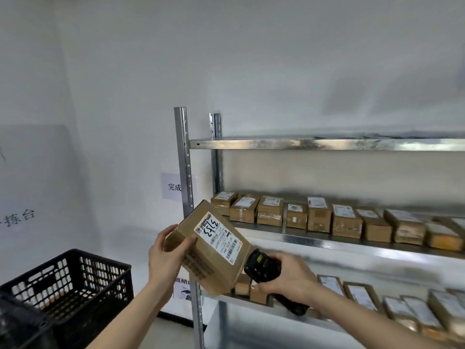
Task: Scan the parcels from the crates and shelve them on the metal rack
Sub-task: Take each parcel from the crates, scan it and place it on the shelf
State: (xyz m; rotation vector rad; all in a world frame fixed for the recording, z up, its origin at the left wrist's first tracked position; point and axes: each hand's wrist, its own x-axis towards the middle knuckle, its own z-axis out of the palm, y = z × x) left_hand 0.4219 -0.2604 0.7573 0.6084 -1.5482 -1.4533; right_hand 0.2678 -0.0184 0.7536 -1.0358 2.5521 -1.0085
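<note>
My left hand (166, 255) grips a brown cardboard parcel (201, 263) by its left end and holds it tilted in the air, white shipping label facing up. My right hand (289, 275) holds a black handheld scanner (261, 268), its head pointing at the lower right corner of the label. Both are in front of the metal rack (314, 144). A black plastic crate (75, 283) stands at the lower left.
Several labelled brown parcels (319, 215) line the rack's middle shelf, and more parcels (402, 311) lie on the shelf below. The rack's top shelf shows nothing on it. The rack's front post (185, 187) stands just behind the held parcel. White walls with paper signs surround the corner.
</note>
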